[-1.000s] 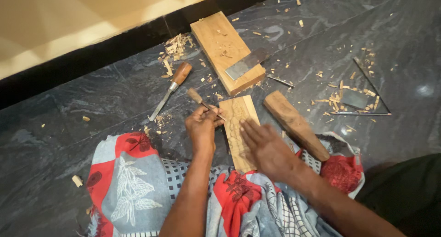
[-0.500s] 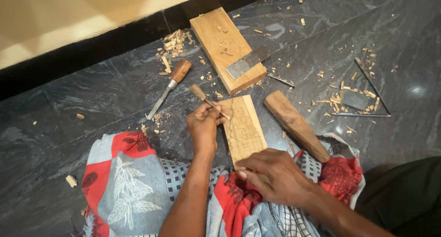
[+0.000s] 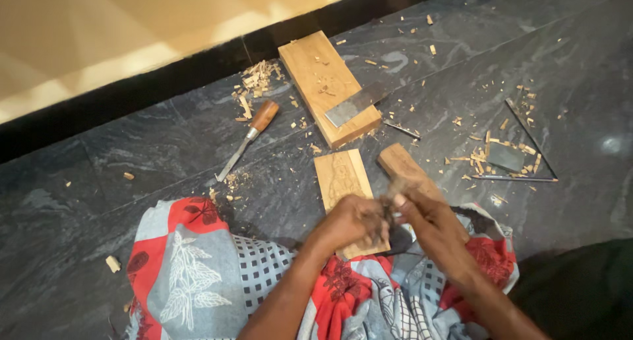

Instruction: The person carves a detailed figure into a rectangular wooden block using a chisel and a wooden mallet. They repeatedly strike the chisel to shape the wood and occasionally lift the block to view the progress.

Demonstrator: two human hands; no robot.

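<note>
Both hands meet low over the near end of the carved panel (image 3: pixel 343 182). It lies flat on the dark stone floor (image 3: pixel 132 155), near end over the patterned cloth (image 3: pixel 198 261) on my lap, relief figure cut in its face

Left hand (image 3: pixel 353 222) is curled into a loose fist on top of the panel's near end, fingers closed. Something thin and dark sits between the two hands, but it's motion-blurred; can't tell what it is or whether the left has it

Right hand (image 3: pixel 422 218) is just beside the left, touching or nearly so, fingertips pinched toward that same dark bit. Blurred as well, so I can't say whether the pinch actually closes on anything

Wooden mallet (image 3: pixel 402 165) lies just right of the panel, its near part under my right hand

Around it:
- chisel (image 3: pixel 249 137) with reddish-brown handle, on the floor left of the panel, blade pointing toward me
- big wood block (image 3: pixel 320 79) beyond the panel, a flat metal blade (image 3: pixel 356 104) resting across its near right corner
- small dark stone (image 3: pixel 506 156) and thin metal rods (image 3: pixel 521 178) well off to the right
- wood chips (image 3: pixel 254 83) scattered across the floor, thickest by the block's far left side
</note>
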